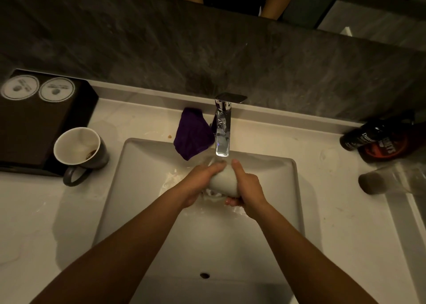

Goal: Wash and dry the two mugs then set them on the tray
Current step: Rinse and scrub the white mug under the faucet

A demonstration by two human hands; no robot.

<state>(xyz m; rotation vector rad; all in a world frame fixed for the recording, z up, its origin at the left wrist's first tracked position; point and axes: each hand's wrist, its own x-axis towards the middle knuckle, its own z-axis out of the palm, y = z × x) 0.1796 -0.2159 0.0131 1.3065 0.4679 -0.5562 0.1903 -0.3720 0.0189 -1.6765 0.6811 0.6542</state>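
Over the sink [265, 223] I hold a grey mug [224, 180] under the chrome faucet [223, 130], with water running onto it. My left hand [200, 181] grips the mug's left side. My right hand [246, 188] curls round its right side, thumb on top. A second grey mug [79, 152] with a white, stained inside stands upright on the counter left of the sink, its handle toward me. It sits against the near corner of the dark tray [41, 123]. A purple cloth [192, 134] lies behind the sink, left of the faucet.
Two round white discs [38, 89] lie at the tray's back. Dark bottles [380, 140] and a clear glass lying on its side [382, 180] sit on the counter to the right. A dark stone wall rises behind the faucet.
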